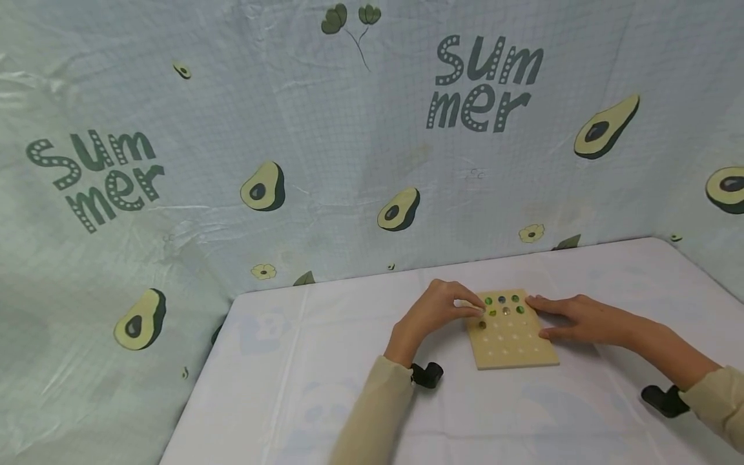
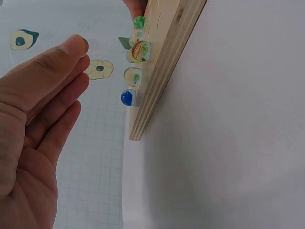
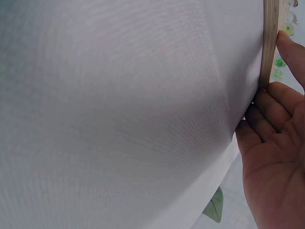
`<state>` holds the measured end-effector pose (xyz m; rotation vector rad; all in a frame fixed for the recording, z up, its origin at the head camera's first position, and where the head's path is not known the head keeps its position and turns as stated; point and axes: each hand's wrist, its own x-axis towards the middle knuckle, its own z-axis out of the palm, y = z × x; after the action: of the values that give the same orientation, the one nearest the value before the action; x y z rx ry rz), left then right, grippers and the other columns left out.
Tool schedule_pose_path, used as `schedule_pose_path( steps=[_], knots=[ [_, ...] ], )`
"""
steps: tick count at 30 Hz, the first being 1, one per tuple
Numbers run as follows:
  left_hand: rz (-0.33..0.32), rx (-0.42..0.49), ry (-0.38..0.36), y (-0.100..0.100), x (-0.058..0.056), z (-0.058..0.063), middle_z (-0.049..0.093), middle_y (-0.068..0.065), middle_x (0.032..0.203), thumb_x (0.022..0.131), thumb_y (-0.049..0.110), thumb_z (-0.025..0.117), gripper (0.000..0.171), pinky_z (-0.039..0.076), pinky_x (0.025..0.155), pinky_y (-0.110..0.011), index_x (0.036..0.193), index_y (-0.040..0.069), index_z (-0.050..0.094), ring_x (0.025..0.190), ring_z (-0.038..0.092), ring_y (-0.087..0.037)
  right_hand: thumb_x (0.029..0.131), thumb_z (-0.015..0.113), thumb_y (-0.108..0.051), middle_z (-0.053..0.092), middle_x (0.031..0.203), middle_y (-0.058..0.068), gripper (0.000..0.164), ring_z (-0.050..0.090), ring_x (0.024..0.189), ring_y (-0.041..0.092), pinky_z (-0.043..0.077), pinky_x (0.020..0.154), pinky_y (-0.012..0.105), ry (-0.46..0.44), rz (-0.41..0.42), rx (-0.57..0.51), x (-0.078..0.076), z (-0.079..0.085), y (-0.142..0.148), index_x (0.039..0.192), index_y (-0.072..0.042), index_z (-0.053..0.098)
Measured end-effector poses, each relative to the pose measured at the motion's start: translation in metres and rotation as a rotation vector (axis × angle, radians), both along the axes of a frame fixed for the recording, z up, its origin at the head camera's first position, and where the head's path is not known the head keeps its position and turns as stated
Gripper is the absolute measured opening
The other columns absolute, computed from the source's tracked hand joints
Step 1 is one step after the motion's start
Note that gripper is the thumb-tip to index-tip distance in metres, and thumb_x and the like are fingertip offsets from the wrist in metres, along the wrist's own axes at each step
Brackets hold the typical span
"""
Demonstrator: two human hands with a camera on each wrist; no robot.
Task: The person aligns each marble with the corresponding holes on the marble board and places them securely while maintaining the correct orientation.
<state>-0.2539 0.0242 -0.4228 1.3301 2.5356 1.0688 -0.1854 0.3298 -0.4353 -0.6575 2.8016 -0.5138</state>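
Observation:
A square wooden board (image 1: 511, 355) with rows of small hollows lies on the table. Glass marbles (image 1: 520, 310), mostly green with a blue one (image 2: 127, 98), sit in its far rows. One darker marble (image 1: 482, 325) rests nearer, by the left edge. My left hand (image 1: 433, 311) hovers over the board's left side, fingertips close to the marbles. In the left wrist view its thumb and fingers lie nearly straight, with no marble showing between them. My right hand (image 1: 581, 318) touches the board's right edge with thumb and fingers.
A pale cloth (image 1: 325, 361) covers the table. Behind it hangs a sheet (image 1: 337, 129) printed with avocados and lettering. Black wrist-camera mounts (image 1: 428, 375) sit at both of the person's sleeves.

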Motion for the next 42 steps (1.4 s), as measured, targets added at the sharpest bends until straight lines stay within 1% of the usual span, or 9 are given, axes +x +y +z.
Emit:
schedule_pose_path(
  steps=[6,13,17,21,26,28,32,38,42],
  knots=[
    [-0.003,0.001,-0.021,0.004,-0.002,-0.004,0.078,0.008,0.101,0.087,0.022,0.08,0.016,0.05,0.09,-0.013,0.102,0.015,0.083,0.097,0.065,0.008,0.093,0.065,-0.058,0.049,0.148,0.027,0.081,0.051,0.132,0.046,0.047,0.101,0.058,0.007,0.004,-0.003,0.001,0.0,0.001,0.15,-0.003,0.048],
    [-0.071,-0.021,0.018,0.01,-0.006,-0.013,0.078,0.007,0.103,0.088,0.02,0.08,0.017,0.049,0.089,-0.01,0.104,0.015,0.083,0.099,0.065,0.007,0.093,0.064,-0.06,0.047,0.149,0.026,0.082,0.048,0.134,0.047,0.045,0.103,0.06,-0.003,0.005,-0.008,0.0,-0.001,0.001,0.151,-0.003,0.048],
    [-0.089,-0.034,0.019,0.016,-0.006,-0.013,0.078,0.007,0.104,0.088,0.019,0.08,0.017,0.046,0.09,-0.006,0.104,0.014,0.082,0.101,0.065,0.007,0.093,0.063,-0.061,0.047,0.15,0.026,0.083,0.048,0.134,0.047,0.045,0.103,0.061,-0.008,0.004,-0.004,-0.001,-0.001,0.001,0.151,-0.004,0.047],
    [-0.102,-0.05,0.01,0.021,-0.004,-0.011,0.078,0.006,0.104,0.088,0.018,0.08,0.017,0.045,0.09,-0.006,0.104,0.013,0.082,0.101,0.065,0.005,0.093,0.063,-0.061,0.047,0.15,0.026,0.083,0.05,0.132,0.047,0.046,0.102,0.06,-0.003,0.005,-0.001,-0.001,-0.002,0.001,0.151,-0.004,0.048],
    [-0.106,-0.112,0.047,0.026,-0.001,-0.008,0.077,0.007,0.105,0.088,0.021,0.08,0.019,0.043,0.09,-0.005,0.105,0.014,0.082,0.103,0.064,0.003,0.093,0.064,-0.059,0.047,0.149,0.026,0.083,0.052,0.131,0.046,0.047,0.101,0.059,-0.003,0.008,-0.003,-0.002,-0.001,0.001,0.151,-0.003,0.047],
    [-0.109,-0.14,0.08,0.027,-0.001,-0.008,0.077,0.008,0.106,0.088,0.022,0.08,0.019,0.042,0.09,-0.004,0.105,0.015,0.082,0.103,0.064,0.003,0.093,0.065,-0.059,0.048,0.149,0.026,0.082,0.052,0.131,0.046,0.047,0.101,0.058,-0.002,0.009,0.0,-0.002,-0.002,0.001,0.15,-0.003,0.048],
    [-0.127,-0.165,0.108,0.029,0.0,-0.008,0.077,0.008,0.106,0.087,0.023,0.081,0.02,0.041,0.093,-0.005,0.105,0.015,0.082,0.103,0.064,0.001,0.093,0.065,-0.057,0.048,0.149,0.026,0.081,0.053,0.131,0.046,0.048,0.101,0.058,0.001,0.006,0.005,-0.002,-0.002,0.002,0.15,-0.002,0.048],
    [-0.119,-0.239,0.122,0.032,0.001,-0.009,0.076,0.009,0.108,0.088,0.025,0.08,0.022,0.04,0.097,-0.007,0.108,0.017,0.082,0.105,0.062,0.0,0.093,0.065,-0.057,0.048,0.149,0.027,0.081,0.052,0.131,0.046,0.047,0.101,0.059,0.002,0.006,0.001,-0.001,0.0,0.001,0.15,-0.002,0.048],
    [-0.125,-0.259,0.139,0.034,0.0,-0.01,0.076,0.008,0.108,0.089,0.025,0.079,0.022,0.04,0.096,-0.007,0.109,0.017,0.082,0.105,0.063,-0.001,0.093,0.065,-0.058,0.048,0.149,0.026,0.082,0.052,0.131,0.046,0.047,0.101,0.058,-0.003,0.007,-0.002,-0.001,0.0,0.001,0.15,-0.002,0.048]
  ],
)
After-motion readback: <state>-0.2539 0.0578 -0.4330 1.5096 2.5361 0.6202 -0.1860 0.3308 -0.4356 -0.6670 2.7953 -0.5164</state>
